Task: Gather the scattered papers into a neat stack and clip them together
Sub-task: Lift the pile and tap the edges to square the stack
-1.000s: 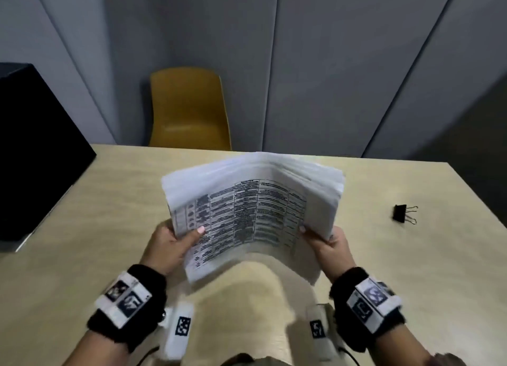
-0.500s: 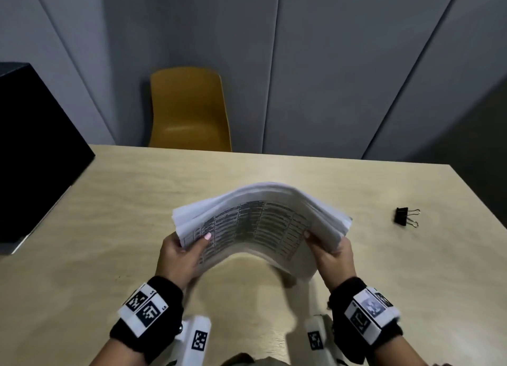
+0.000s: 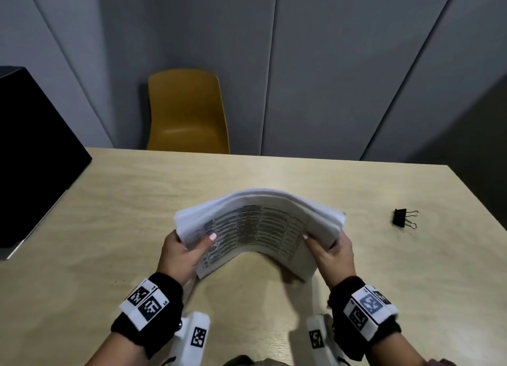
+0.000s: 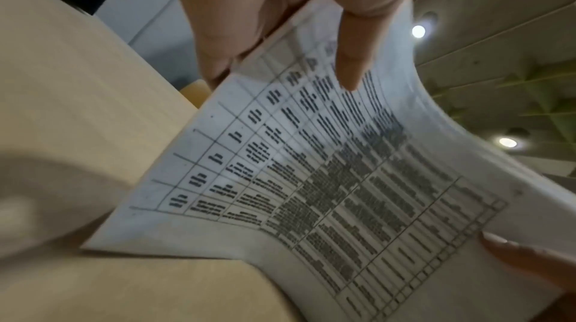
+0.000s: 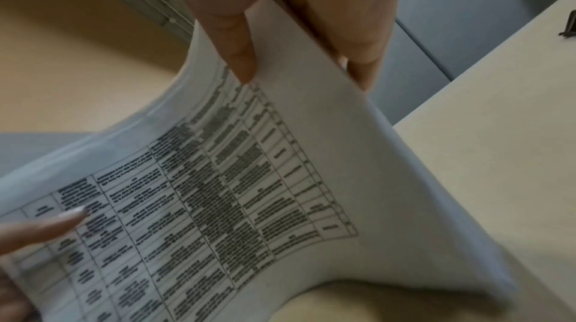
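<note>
A sheaf of white papers (image 3: pixel 260 225) with a printed table on the top sheet arches upward between both hands, just above the table's near middle. My left hand (image 3: pixel 181 250) grips its left edge, thumb on the printed face. My right hand (image 3: pixel 332 251) grips the right edge the same way. The left wrist view shows the papers (image 4: pixel 327 179) with the thumb over the table print and fingers behind. In the right wrist view the papers (image 5: pixel 233 192) bend downward from thumb and fingers. A black binder clip (image 3: pixel 403 218) lies on the table to the right, apart from both hands; its edge (image 5: pixel 570 25) shows at the right wrist view's border.
The light wooden table (image 3: pixel 109 228) spreads all round the hands. A large black box-like object (image 3: pixel 30 151) stands on the table's left side. A yellow chair (image 3: pixel 186 113) is behind the far edge, in front of grey wall panels.
Both hands have brought the sheaf down toward the table and tipped it flatter, so the arch sits lower. The binder clip has not moved.
</note>
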{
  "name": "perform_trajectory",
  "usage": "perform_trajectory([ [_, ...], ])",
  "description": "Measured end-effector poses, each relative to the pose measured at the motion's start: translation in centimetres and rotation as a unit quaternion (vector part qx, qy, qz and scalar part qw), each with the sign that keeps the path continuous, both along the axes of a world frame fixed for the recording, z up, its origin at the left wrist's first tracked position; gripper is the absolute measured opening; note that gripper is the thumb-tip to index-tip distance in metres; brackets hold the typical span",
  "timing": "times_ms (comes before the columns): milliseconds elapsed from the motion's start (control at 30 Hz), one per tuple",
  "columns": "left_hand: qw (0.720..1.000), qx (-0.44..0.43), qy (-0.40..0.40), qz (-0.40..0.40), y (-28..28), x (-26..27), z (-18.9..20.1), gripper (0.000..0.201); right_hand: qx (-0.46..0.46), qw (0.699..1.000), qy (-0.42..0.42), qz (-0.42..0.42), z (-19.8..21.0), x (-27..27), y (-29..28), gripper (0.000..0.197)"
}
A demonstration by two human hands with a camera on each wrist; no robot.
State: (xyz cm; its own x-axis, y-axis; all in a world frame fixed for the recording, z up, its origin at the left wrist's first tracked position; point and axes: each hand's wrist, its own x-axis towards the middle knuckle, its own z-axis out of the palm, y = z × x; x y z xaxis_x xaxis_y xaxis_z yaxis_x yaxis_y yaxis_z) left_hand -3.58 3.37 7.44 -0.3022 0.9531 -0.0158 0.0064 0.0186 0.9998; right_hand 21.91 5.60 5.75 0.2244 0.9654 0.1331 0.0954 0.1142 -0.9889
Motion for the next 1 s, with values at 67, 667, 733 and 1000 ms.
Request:
perform_trajectory([
  [67,1.000,-0.007,-0.029,0.000,-0.2,0.1,0.2,0.026,0.010,1.000,-0.004,-0.003,0.4,-0.1,-0.2,0.046],
  [667,0.978,-0.023,-0.165,0.129,1.6,1.3,3.2,0.047,-0.004,0.985,0.079,-0.153,4.1,-2.2,1.0,0.060],
  [733,0.977,-0.024,-0.174,0.124,1.5,1.5,3.4,0.018,0.005,0.985,0.087,-0.151,3.9,-2.2,1.0,0.057],
  [1000,0.969,-0.013,-0.207,0.132,1.5,1.6,4.3,0.049,0.014,0.983,0.104,-0.153,3.7,-2.0,0.8,0.057],
])
